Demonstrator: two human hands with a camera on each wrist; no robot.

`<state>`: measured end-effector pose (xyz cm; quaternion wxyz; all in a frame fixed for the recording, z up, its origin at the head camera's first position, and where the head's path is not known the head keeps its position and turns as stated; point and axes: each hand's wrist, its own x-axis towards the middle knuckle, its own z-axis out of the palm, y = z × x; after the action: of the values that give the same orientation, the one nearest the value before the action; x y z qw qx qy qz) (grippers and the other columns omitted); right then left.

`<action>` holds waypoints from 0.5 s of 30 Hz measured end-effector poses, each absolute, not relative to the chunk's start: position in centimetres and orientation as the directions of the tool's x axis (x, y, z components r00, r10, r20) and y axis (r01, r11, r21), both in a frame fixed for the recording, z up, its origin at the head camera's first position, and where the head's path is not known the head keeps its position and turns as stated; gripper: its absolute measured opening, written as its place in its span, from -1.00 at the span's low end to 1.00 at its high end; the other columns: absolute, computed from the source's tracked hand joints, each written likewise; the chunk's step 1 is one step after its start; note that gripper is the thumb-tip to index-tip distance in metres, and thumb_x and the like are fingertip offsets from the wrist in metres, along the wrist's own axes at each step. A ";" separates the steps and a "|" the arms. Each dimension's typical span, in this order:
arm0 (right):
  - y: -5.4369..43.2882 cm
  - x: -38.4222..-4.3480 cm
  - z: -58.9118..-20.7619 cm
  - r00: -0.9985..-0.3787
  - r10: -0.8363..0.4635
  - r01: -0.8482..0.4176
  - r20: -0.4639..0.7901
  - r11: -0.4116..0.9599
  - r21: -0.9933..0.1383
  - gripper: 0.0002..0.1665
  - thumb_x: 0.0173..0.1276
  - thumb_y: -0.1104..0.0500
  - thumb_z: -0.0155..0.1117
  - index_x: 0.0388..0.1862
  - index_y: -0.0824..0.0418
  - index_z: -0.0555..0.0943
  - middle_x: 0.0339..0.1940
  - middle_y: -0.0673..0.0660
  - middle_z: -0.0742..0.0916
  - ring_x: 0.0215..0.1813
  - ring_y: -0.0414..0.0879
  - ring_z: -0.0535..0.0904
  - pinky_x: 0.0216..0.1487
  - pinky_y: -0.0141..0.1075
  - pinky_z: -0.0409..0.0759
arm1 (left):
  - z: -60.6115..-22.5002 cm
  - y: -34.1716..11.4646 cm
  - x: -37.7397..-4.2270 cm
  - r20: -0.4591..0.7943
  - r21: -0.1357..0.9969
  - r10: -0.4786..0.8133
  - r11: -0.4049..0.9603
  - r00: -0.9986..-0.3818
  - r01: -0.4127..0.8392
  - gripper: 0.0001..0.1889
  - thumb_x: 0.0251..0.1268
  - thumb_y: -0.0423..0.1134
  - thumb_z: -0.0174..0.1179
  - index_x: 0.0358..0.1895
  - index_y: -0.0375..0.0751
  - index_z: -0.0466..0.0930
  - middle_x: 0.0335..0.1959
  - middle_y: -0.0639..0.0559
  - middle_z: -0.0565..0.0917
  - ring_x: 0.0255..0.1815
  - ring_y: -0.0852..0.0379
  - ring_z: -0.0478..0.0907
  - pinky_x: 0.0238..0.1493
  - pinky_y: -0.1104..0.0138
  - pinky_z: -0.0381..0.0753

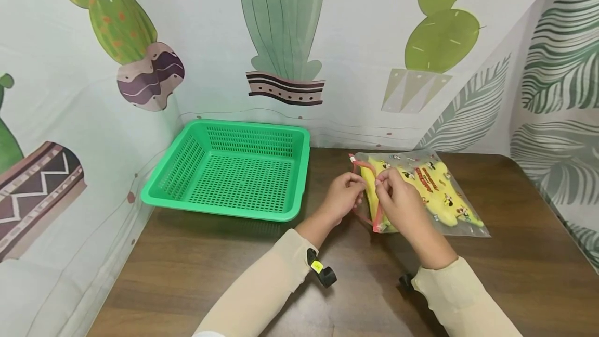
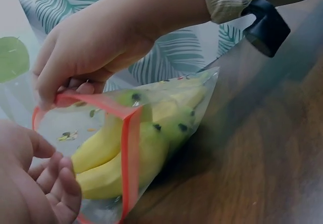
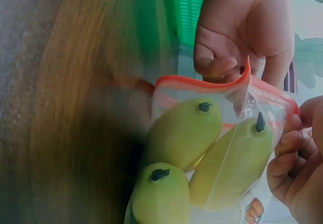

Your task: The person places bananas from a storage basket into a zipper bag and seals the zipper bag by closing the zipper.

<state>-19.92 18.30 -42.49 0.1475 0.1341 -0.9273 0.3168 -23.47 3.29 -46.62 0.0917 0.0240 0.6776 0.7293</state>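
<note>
A clear zip bag (image 1: pixel 472 227) with a red zip edge and printed cartoon figures lies on the table. Inside are several yellow-green fruits (image 3: pixel 227 168) with dark stem ends. At the mouth, my left hand (image 1: pixel 343 194) pinches one side of the red edge (image 3: pixel 192 84); the rim is partly hidden behind its fingers in the left wrist view. My right hand (image 1: pixel 398 196) pinches the opposite side of the rim between thumb and fingers. The mouth gapes between the two hands, and the fruits show through it in the left wrist view.
To the left of the bag stands a green plastic basket (image 1: pixel 304 170) with slotted walls and nothing in it. Behind the brown wooden table (image 1: pixel 196 274) hangs a cloth (image 1: pixel 360 66) printed with cacti and leaves. Both wrists carry black camera mounts.
</note>
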 end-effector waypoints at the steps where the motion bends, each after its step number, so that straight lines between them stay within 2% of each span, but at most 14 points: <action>1: 18.4 -19.9 -42.5 -0.918 -0.155 -0.347 0.366 0.763 -0.546 -0.88 0.56 0.20 0.06 -0.07 0.24 0.48 -0.55 0.04 0.54 -0.62 -0.23 0.31 -0.56 -0.35 0.30 | -46.6 3.2 -23.6 -0.073 0.994 0.139 -0.069 -0.988 -0.083 -0.83 0.41 -0.35 0.12 -0.08 -0.37 0.60 -0.54 0.07 0.49 -0.57 0.20 0.44 -0.55 0.43 0.43; 6: 18.7 -19.9 -42.4 -0.891 -0.157 -0.387 0.427 0.753 -0.533 -0.90 0.57 0.21 0.07 -0.08 0.23 0.48 -0.57 0.01 0.50 -0.62 -0.27 0.25 -0.54 -0.35 0.27 | -46.6 2.6 -23.9 -0.019 0.999 0.008 -0.046 -1.000 -0.019 -0.77 0.40 -0.37 0.07 0.03 -0.34 0.57 -0.46 0.10 0.50 -0.43 0.08 0.51 -0.43 0.41 0.46; 10: 19.0 -19.8 -42.3 -0.867 -0.158 -0.421 0.472 0.739 -0.526 -0.95 0.54 0.25 0.11 -0.12 0.24 0.49 -0.59 -0.01 0.48 -0.61 -0.30 0.23 -0.54 -0.36 0.25 | -46.7 2.3 -24.2 0.001 0.999 -0.056 0.041 -0.998 -0.001 -0.70 0.42 -0.33 0.04 0.14 -0.24 0.57 -0.28 0.10 0.48 -0.29 0.15 0.46 -0.29 0.40 0.45; 15: 19.2 -19.6 -42.3 -0.854 -0.159 -0.440 0.495 0.728 -0.525 -0.97 0.52 0.28 0.14 -0.13 0.24 0.49 -0.59 -0.03 0.47 -0.60 -0.32 0.22 -0.53 -0.37 0.24 | -46.8 2.1 -24.7 0.018 0.994 -0.087 0.106 -0.996 0.009 -0.64 0.47 -0.38 -0.01 0.22 -0.11 0.59 -0.06 -0.07 0.54 -0.09 0.15 0.45 -0.07 0.34 0.49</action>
<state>-19.63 19.20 -42.27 0.2134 0.1656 -0.9048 0.3292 -24.67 2.12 -46.84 -0.0357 -0.0263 0.7427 0.6682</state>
